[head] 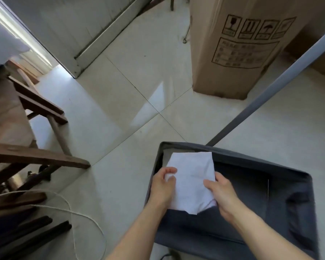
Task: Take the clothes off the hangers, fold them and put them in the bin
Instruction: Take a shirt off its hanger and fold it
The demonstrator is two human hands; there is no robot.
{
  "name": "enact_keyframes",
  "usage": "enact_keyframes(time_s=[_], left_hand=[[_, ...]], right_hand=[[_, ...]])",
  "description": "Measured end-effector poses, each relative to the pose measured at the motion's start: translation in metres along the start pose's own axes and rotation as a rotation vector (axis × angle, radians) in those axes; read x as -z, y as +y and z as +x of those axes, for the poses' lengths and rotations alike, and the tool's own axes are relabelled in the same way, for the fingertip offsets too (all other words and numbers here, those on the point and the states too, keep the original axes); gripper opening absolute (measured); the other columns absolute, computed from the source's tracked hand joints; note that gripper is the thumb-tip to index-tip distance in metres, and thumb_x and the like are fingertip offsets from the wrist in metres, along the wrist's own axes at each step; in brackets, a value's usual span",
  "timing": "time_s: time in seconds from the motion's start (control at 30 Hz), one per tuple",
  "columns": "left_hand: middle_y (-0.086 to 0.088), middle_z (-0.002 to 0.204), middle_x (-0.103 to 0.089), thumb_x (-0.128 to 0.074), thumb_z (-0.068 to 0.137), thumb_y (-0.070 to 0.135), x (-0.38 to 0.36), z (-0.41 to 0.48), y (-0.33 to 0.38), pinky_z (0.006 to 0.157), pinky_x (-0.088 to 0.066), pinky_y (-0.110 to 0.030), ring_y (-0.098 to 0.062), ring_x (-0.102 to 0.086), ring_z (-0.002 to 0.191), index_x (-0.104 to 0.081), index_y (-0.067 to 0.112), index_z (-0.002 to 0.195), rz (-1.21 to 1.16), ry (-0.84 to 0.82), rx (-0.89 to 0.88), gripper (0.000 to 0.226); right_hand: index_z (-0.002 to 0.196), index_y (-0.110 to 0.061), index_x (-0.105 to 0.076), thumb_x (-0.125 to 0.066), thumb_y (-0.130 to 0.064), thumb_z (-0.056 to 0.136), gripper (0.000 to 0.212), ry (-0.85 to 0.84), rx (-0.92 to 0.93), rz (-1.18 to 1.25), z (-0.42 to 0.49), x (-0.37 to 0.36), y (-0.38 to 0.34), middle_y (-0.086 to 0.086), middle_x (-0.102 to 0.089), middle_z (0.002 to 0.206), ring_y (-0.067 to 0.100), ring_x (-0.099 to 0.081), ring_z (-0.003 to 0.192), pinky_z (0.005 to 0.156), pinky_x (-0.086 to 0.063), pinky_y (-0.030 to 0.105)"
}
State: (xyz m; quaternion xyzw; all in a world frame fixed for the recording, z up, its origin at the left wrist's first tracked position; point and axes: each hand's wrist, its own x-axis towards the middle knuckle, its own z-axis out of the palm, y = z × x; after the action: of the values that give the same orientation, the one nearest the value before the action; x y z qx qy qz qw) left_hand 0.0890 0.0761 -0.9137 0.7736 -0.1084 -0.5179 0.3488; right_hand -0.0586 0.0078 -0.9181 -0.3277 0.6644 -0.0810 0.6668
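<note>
Cloth (pixel 191 182): white, folded, over bin's (pixel 251 159) far-left corner | left grip (pixel 162 186): fingers curled round cloth's left edge | right grip (pixel 220 194): thumb on top, pinching right edge | bin: dark grey, on floor (pixel 139 81)

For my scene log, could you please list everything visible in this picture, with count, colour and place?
folded garment: one, white, in the bin's opening at its far left corner
bin: one, dark grey fabric, on the floor at lower right
cardboard box: one, brown, standing at upper right
pole: one, grey, slanting down from upper right to behind the bin
wooden furniture: count unclear, dark brown, along the left
cord: one, white, looped at lower left
floor: pale tiles
left hand: grips the garment's left edge
right hand: grips the garment's right edge
</note>
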Motion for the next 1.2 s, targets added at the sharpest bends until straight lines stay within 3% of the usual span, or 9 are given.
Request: enact_keyframes(time_s=[0.2,0.3,0.4,0.53,0.63,0.77,0.83,1.03,1.2], left_hand=[[0.005,0.123,-0.046,-0.051,0.09,0.004,-0.017,0.048,-0.023,0.092,-0.038,-0.022,-0.015,-0.048,0.112,-0.046,0.019,0.128,0.142,0.054,-0.052,0.04],[0.0,0.133,-0.043,-0.048,0.09,0.0,-0.024,0.065,-0.034,0.096,-0.036,-0.023,-0.014,-0.043,0.113,-0.041,0.02,0.135,0.177,0.046,-0.026,0.049],[-0.005,0.148,-0.033,-0.048,0.092,0.002,-0.028,0.075,-0.042,0.106,-0.033,-0.027,-0.021,-0.039,0.132,-0.031,0.019,0.147,0.253,0.021,-0.022,0.06],[-0.005,0.158,-0.011,-0.047,0.095,0.009,-0.03,0.075,-0.04,0.117,-0.023,-0.031,-0.025,-0.023,0.145,-0.019,0.02,0.154,0.361,-0.024,0.021,0.067],[-0.004,0.162,-0.003,-0.05,0.095,0.012,-0.029,0.063,-0.029,0.121,-0.018,-0.036,-0.025,-0.015,0.148,-0.016,0.017,0.155,0.404,-0.059,0.037,0.069],[-0.005,0.156,-0.023,-0.054,0.096,0.014,-0.022,0.035,0.002,0.114,-0.03,-0.032,-0.023,-0.031,0.142,-0.033,0.014,0.149,0.317,-0.059,0.028,0.057],[-0.005,0.15,-0.039,-0.054,0.097,0.014,-0.021,0.011,0.025,0.101,-0.036,-0.025,-0.023,-0.042,0.134,-0.042,0.015,0.144,0.234,-0.07,0.035,0.048],[0.0,0.117,-0.063,-0.054,0.098,0.017,-0.005,-0.096,0.099,0.071,-0.047,-0.027,-0.012,-0.06,0.088,-0.059,0.023,0.118,-0.09,-0.161,0.072,0.021],[-0.005,0.107,-0.07,-0.056,0.097,0.016,0.024,-0.184,0.17,0.085,-0.055,-0.031,-0.012,-0.067,0.091,-0.062,0.017,0.117,-0.303,-0.182,0.03,0.021]], right_hand=[[0.114,-0.013,-0.06,-0.052,-0.006,0.094,0.023,-0.01,0.044,-0.097,0.065,-0.021,0.007,0.007,-0.07,0.104,0.028,-0.068,0.095,0.087,-0.056,0.049],[0.102,-0.01,-0.058,-0.053,-0.01,0.091,0.012,0.082,0.037,-0.219,0.087,-0.027,0.017,0.012,-0.067,0.101,0.029,-0.065,0.091,0.082,-0.057,0.043],[0.106,-0.006,-0.054,-0.058,-0.02,0.087,0.024,0.219,0.02,-0.37,0.097,-0.03,0.022,0.011,-0.062,0.104,0.03,-0.062,0.089,0.074,-0.054,0.035],[0.115,-0.008,-0.045,-0.059,-0.028,0.088,0.037,0.247,0.0,-0.433,0.09,-0.032,0.021,0.011,-0.058,0.112,0.035,-0.06,0.101,0.086,-0.054,0.047],[0.119,-0.006,-0.044,-0.058,-0.028,0.09,0.039,0.271,0.026,-0.461,0.074,-0.03,0.013,0.012,-0.057,0.117,0.034,-0.058,0.107,0.086,-0.051,0.04],[0.095,-0.013,-0.046,-0.055,-0.027,0.091,0.017,0.277,0.048,-0.448,0.032,-0.024,-0.011,0.004,-0.048,0.088,0.028,-0.049,0.086,0.067,-0.04,0.03],[0.08,-0.008,-0.048,-0.054,-0.024,0.089,0.02,0.269,0.06,-0.425,0.006,-0.019,-0.024,0.013,-0.047,0.074,0.034,-0.048,0.075,0.059,-0.035,0.029],[0.09,-0.009,-0.062,-0.052,-0.016,0.094,0.014,0.093,0.094,-0.113,-0.1,0.003,-0.082,0.011,-0.065,0.083,0.019,-0.057,0.065,0.059,-0.046,0.031],[0.093,-0.005,-0.062,-0.052,-0.016,0.097,0.015,0.023,0.189,0.007,-0.204,0.02,-0.146,0.011,-0.064,0.079,0.016,-0.057,0.06,0.054,-0.047,0.024]])
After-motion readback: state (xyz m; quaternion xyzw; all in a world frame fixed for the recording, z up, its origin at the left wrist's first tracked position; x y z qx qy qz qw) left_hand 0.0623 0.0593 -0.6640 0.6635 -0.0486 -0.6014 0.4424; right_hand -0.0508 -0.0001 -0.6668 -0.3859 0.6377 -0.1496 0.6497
